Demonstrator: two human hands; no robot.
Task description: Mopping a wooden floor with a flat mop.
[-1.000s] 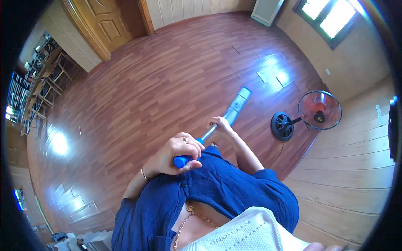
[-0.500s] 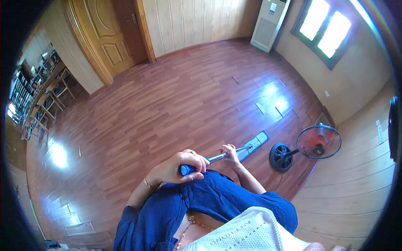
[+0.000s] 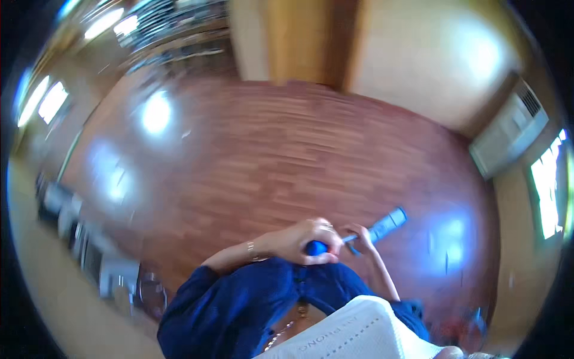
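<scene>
A flat mop runs between my hands, its blue handle end (image 3: pixel 315 247) toward me and its pale blue flat head (image 3: pixel 387 223) farther out over the wood floor, to the right. My left hand (image 3: pixel 306 239), with a bracelet at the wrist, is wrapped round the top of the handle. Lower down, my right hand (image 3: pixel 359 236) grips the shaft close to the mop head. Motion blurs the scene somewhat, and most of the shaft is hidden by my hands.
A red fan (image 3: pixel 469 330) stands by the lower right edge. At the far right are a tall white air conditioner (image 3: pixel 508 140) and a bright window (image 3: pixel 547 191). A wooden door (image 3: pixel 299 42) is at the back. Blurred furniture (image 3: pixel 84 239) lines the left wall.
My view has turned to the right, so the door, air conditioner and fan sit elsewhere in the picture. Both hands keep their hold on the mop, now closer together in view.
</scene>
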